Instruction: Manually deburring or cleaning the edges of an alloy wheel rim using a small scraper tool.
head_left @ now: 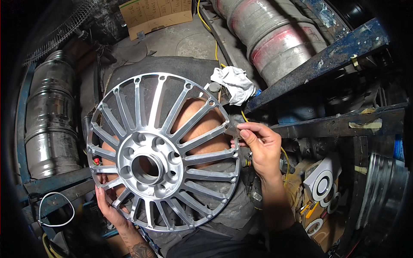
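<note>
A silver multi-spoke wheel center [150, 167], with a ring of bolt holes around its open hub, lies tilted over my lap; bare knees show between the spokes. My left hand [109, 206] grips its rim at the lower left, some fingers hidden behind the metal. At the right edge of the rim, my right hand [262, 144] pinches a small thin grey piece [233, 130] between thumb and fingers, against or very near the rim. What that piece is made of cannot be made out. Dark grey cloth [223, 206] lies under the wheel.
A crumpled white rag [234, 84] sits beyond the wheel by a blue steel beam [318, 64]. Wheel barrels are stacked at left [51, 120] and far right [275, 38]. Tape rolls [322, 185] lie at the lower right. A yellow cable [216, 47] runs along the floor near cardboard [157, 17].
</note>
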`<state>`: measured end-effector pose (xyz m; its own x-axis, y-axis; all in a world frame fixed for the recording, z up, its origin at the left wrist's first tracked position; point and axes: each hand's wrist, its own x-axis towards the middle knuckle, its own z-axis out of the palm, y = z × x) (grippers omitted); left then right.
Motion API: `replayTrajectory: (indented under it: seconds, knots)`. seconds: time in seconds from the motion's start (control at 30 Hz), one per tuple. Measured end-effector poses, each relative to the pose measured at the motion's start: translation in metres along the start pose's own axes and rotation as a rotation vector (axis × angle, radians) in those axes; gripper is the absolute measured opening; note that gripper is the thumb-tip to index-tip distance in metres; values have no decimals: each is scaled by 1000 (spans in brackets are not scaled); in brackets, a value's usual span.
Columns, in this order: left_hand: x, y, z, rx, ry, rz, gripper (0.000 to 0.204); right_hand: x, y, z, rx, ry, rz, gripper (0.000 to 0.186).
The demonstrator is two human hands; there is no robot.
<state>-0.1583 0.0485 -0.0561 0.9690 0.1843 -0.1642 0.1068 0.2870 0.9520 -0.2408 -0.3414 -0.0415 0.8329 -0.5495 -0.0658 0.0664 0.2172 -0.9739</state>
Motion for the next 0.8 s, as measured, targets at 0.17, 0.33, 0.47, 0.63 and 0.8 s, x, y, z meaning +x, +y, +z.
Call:
replayTrajectory:
  seconds: [0.17,0.33,0.47,0.63,0.8]
  knots:
    - [-1,2,4,9,15,-4,49,-19,0,-3,-119,50,-47,15]
    - [-1,1,1,11,11,-2,49,-42,5,-7,-82,42,-20,14]
    - [1,4,-5,39,24,-22,48,-64,8,-8,-160,34,-59,15]
    - [29,21,4,32,-121,-73,50,-68,19,1,76,173,-51,15]
    - [74,35,17,-47,-313,-251,51,-60,14,25,444,239,-59,19]
